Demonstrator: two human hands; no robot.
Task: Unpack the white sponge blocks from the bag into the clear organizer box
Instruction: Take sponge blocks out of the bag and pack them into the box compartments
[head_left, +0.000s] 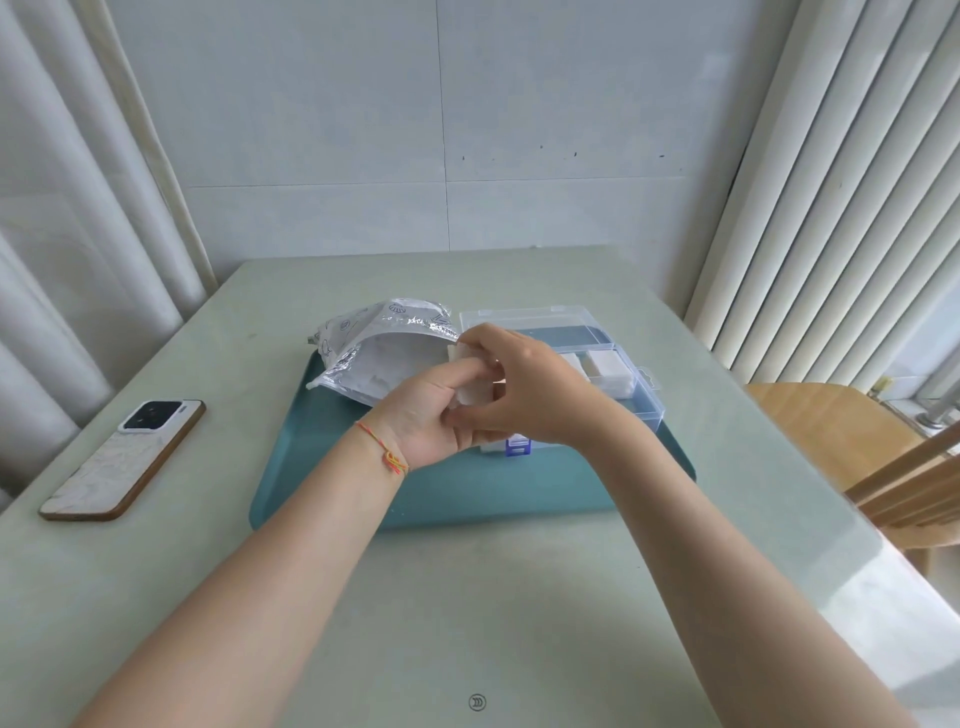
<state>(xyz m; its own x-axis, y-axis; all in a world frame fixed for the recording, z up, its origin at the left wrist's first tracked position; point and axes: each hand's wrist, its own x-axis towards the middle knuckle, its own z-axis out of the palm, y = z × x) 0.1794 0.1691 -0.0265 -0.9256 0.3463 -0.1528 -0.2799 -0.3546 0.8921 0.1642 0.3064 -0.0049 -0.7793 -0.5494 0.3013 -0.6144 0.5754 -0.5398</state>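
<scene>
White sponge block (475, 391) pinched between left hand (434, 415) and right hand (524, 387); organizer box (613, 364) at 2 o'clock, right hand nearer.

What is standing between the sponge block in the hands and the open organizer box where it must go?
Nothing visible does. Both hands, left hand and right hand, hold the white sponge block just in front of the clear organizer box, whose lid is folded back. Some blocks already lie inside.
</scene>
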